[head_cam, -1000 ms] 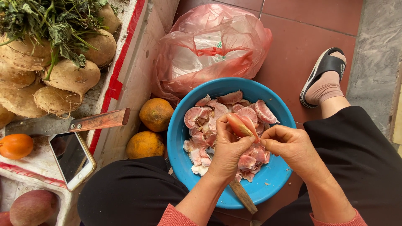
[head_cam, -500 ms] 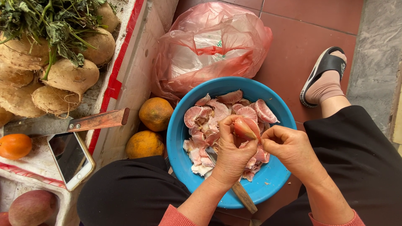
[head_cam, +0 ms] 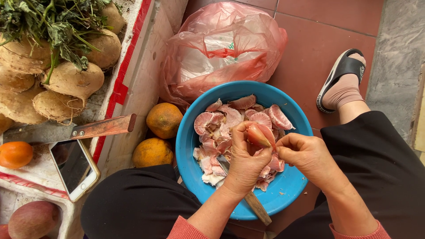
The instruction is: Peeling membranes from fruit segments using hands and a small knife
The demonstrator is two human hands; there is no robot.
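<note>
While I sit over the blue bowl (head_cam: 195,146), this is how the peeling stands.

Left hand: my left hand (head_cam: 245,163) is closed around a pink pomelo segment (head_cam: 261,135), thumb and fingers pinching it above the bowl; a knife (head_cam: 252,201) with a wooden handle lies under that palm, its blade tucked among the fruit.

Right hand: my right hand (head_cam: 307,155) has its fingertips pressed together at the segment's edge, picking at its skin.

Done: a good heap of peeled segments (head_cam: 221,121) already lies in the bowl, with scraps of white pith.

Left: two whole orange-skinned fruits (head_cam: 164,119) sit untouched on the floor just beside the bowl, so I judge the work partway along.

Nearby: a pink plastic bag (head_cam: 221,48) rests behind the bowl.
</note>
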